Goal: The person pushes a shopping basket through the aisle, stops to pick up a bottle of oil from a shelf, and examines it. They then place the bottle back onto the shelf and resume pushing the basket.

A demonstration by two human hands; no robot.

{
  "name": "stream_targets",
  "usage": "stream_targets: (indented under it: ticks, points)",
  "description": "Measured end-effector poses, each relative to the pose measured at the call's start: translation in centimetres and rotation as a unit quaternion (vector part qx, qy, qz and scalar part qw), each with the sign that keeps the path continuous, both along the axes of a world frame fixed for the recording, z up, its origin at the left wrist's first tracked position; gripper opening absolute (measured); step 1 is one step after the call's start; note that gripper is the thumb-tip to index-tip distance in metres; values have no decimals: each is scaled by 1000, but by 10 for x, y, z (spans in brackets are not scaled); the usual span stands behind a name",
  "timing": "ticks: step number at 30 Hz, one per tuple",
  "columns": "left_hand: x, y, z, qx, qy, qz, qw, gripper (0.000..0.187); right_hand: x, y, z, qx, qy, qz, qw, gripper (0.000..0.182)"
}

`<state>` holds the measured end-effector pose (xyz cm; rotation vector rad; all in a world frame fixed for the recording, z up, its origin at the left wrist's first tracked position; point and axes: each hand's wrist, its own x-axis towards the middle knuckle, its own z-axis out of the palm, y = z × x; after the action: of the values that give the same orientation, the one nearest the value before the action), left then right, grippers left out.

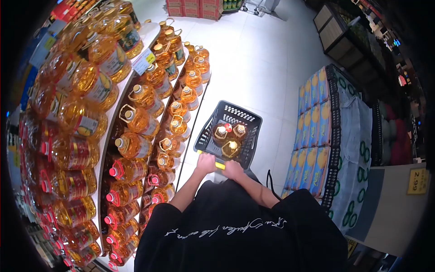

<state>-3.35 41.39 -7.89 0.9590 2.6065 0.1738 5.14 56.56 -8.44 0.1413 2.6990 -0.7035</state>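
A dark grey basket cart (pixel 252 154) stands in front of me, with several oil bottles (pixel 232 147) inside it; one of them shows a red cap. Its yellow handle (pixel 220 166) runs across the near side. My left hand (pixel 206 163) is closed round the left part of this handle. On the right part, my right hand (pixel 233 170) is wrapped round the bar. Both hands are close together, just below the basket's near rim.
Shelves of oil bottles (pixel 136 122) line the left side, with a price tag (pixel 143 61). At the right are stacked blue and yellow cartons (pixel 312 131) beside plastic-wrapped goods (pixel 353 149). Red boxes (pixel 192 9) stand far ahead on the white floor (pixel 258 68).
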Motion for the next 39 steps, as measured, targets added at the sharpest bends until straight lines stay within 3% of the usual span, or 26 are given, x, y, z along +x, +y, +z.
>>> stream_targets:
  ticks: [20, 28, 39]
  points:
    - [-149, 175, 12, 37, 61, 21, 997, 17, -161, 180, 12, -7, 7, 51, 999, 20]
    - [-217, 227, 10, -12, 14, 12, 1000, 23, -224, 234, 7, -13, 17, 56, 998, 21]
    - [-319, 297, 10, -38, 7, -56, 998, 24, -323, 306, 22, 39, -12, 16, 999, 25]
